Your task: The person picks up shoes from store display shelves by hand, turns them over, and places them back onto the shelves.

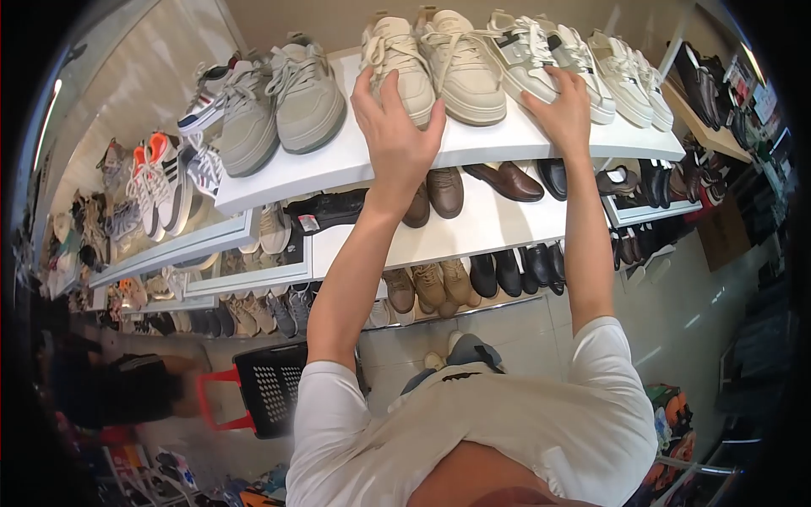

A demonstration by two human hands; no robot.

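Observation:
My left hand (399, 145) is raised at the top shelf, fingers and thumb spread over the toe of a cream lace-up sneaker (397, 55). Its matching sneaker (465, 76) stands just right of my thumb. Over the toe of a white sneaker with dark panels (525, 49), my right hand (562, 110) has its thumb and fingers apart. That shoe's mate (583, 72) stands beside it, partly behind my fingers. Whether either hand presses on its shoe, I cannot tell. Both pairs rest upright with toes toward me.
The white top shelf (321, 173) also bears grey sneakers (308, 97) and white sneakers (625, 84). Brown and black leather shoes (507, 180) line the shelf below. A black basket with a red handle (270, 389) is at lower left, near another person (118, 380).

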